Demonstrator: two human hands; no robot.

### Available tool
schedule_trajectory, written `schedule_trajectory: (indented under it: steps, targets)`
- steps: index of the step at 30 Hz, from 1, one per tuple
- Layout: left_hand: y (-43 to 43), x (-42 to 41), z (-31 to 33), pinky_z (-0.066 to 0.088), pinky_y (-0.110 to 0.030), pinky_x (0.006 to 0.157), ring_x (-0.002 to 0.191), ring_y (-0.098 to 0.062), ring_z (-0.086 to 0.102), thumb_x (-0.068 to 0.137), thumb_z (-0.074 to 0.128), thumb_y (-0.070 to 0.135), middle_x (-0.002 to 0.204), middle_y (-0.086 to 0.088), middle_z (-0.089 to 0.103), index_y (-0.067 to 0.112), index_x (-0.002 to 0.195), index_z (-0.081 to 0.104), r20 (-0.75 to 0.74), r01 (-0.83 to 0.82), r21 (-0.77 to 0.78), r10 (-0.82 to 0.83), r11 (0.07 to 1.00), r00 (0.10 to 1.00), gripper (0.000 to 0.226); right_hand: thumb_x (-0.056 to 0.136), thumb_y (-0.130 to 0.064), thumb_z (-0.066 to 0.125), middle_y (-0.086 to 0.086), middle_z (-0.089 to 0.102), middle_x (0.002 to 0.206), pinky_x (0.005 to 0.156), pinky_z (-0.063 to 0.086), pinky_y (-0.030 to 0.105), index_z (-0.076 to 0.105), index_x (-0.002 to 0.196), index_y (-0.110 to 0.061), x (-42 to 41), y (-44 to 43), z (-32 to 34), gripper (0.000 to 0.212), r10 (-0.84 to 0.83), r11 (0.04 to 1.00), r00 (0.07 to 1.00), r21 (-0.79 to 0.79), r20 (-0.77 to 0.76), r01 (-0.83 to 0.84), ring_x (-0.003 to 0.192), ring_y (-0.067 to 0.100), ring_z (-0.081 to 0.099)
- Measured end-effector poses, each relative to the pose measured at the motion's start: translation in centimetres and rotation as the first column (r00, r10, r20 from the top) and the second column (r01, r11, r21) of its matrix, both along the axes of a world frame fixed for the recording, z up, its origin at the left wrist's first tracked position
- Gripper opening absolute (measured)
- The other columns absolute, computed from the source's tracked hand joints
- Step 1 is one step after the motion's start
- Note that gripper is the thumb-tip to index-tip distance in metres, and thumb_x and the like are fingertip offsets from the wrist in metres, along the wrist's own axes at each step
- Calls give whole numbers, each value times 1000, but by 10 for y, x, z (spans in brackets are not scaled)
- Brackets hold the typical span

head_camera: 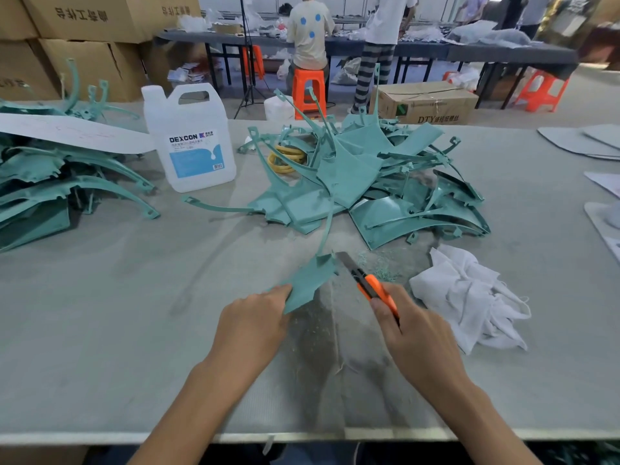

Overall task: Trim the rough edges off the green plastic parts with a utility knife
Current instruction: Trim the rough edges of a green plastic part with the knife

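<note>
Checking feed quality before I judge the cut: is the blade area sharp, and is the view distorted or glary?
Head view: utility knife and held green part look sharp; table edge bows from wide-angle distortion; far background is soft; even light, no glare.

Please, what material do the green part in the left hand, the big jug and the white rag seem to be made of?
The green part is likely moulded plastic with a matte finish; it is thin with ragged edges. The jug looks like translucent plastic, judging by its milky walls and moulded handle. The rag is soft woven cloth, probably cotton; it lies crumpled in folds.
</note>
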State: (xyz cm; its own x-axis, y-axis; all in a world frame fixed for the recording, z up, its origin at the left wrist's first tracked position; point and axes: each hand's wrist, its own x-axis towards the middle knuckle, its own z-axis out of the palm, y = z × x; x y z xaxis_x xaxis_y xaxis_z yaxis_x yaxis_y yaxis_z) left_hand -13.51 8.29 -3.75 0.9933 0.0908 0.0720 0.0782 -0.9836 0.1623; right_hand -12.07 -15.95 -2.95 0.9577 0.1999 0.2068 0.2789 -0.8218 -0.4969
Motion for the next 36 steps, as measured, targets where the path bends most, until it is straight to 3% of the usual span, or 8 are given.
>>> schedule_trajectory:
  steps: [8, 13, 17, 22, 25, 28, 34, 36]
  targets:
    - [8, 3, 6, 41, -36, 71, 91, -29, 61, 104, 41, 44, 105, 2, 71, 43, 139, 49, -11, 3, -96, -4, 995, 1000, 35, 96, -72, 26, -19, 60, 72, 44, 35, 24, 47, 118, -44, -29, 11, -4, 41, 174, 984, 984, 48, -49, -171, 54, 12, 56]
    - [4, 6, 5, 48, -38, 74, 89, -31, 62, 106, 37, 46, 102, 0, 71, 40, 135, 51, -16, 8, -84, -9, 996, 1000, 34, 101, -55, 38, -5, 53, 58, 57, 50, 42, 51, 127, -40, -5, 5, 1, 32, 18, 1000, 1000, 17, -7, -18, 53, 17, 57]
    - [5, 5, 5, 51, -39, 79, 93, -31, 64, 104, 38, 50, 108, 1, 72, 42, 136, 52, -11, -13, -107, 12, 994, 1000, 36, 94, -68, 25, -6, 53, 56, 42, 38, 24, 49, 119, -41, -17, 15, 7, 44, 119, 993, 993, 26, -6, -119, 47, 14, 53]
    - [4, 5, -1, 46, -36, 69, 84, -31, 63, 104, 40, 49, 99, 1, 72, 40, 132, 54, 44, 10, -101, -6, 995, 999, 33, 100, -56, 39, -4, 54, 57, 51, 45, 35, 53, 114, -36, 5, 7, -2, 29, 11, 1000, 999, 18, -38, -10, 52, 12, 55]
    - [7, 4, -9, 45, -33, 63, 77, -21, 61, 99, 52, 49, 86, 10, 69, 42, 123, 62, 156, 13, -254, 27, 967, 987, 27, 102, -50, 43, -3, 60, 65, 63, 52, 44, 55, 111, -32, 19, -6, -3, 23, -65, 997, 993, 23, -102, 68, 60, 21, 60]
    - [13, 8, -20, 45, -32, 84, 101, -19, 53, 94, 66, 28, 105, 8, 58, 35, 137, 60, 140, 45, -405, 13, 913, 990, 44, 99, -59, 40, -4, 64, 65, 63, 55, 46, 53, 109, -41, 9, -9, -3, 24, -22, 990, 995, 134, -99, 35, 55, 13, 62]
    - [2, 12, -18, 41, -29, 103, 117, -11, 50, 98, 44, 49, 124, 10, 60, 26, 139, 59, 291, 127, -507, 30, 852, 956, 49, 92, -68, 39, -5, 68, 77, 60, 58, 48, 48, 109, -60, -17, -4, 6, 21, 30, 955, 999, 297, -31, -20, 63, 14, 66]
    - [-4, 10, -18, 44, -13, 89, 99, 6, 58, 101, 46, 42, 109, 27, 65, 29, 141, 56, 298, 174, -633, 30, 755, 954, 43, 93, -68, 40, -1, 68, 77, 61, 58, 49, 47, 110, -59, -25, 0, 11, 21, 75, 953, 997, 296, -28, -64, 65, 15, 66]
